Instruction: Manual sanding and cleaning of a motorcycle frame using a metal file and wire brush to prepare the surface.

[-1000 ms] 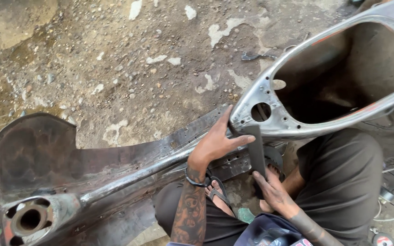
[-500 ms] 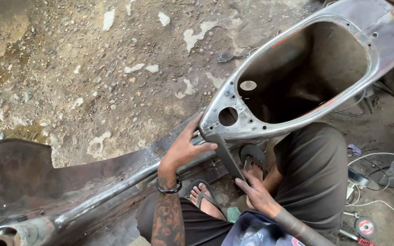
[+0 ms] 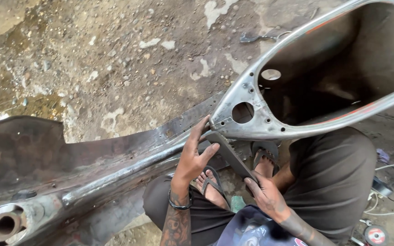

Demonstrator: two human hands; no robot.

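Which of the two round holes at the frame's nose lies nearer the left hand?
The larger, lower hole, just right of the left hand fingertips. The smaller oval hole sits higher and farther on the frame.

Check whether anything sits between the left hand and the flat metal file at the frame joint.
Nothing visible does: the left hand already touches the file just below the bare scooter frame; the right hand grips its lower end.
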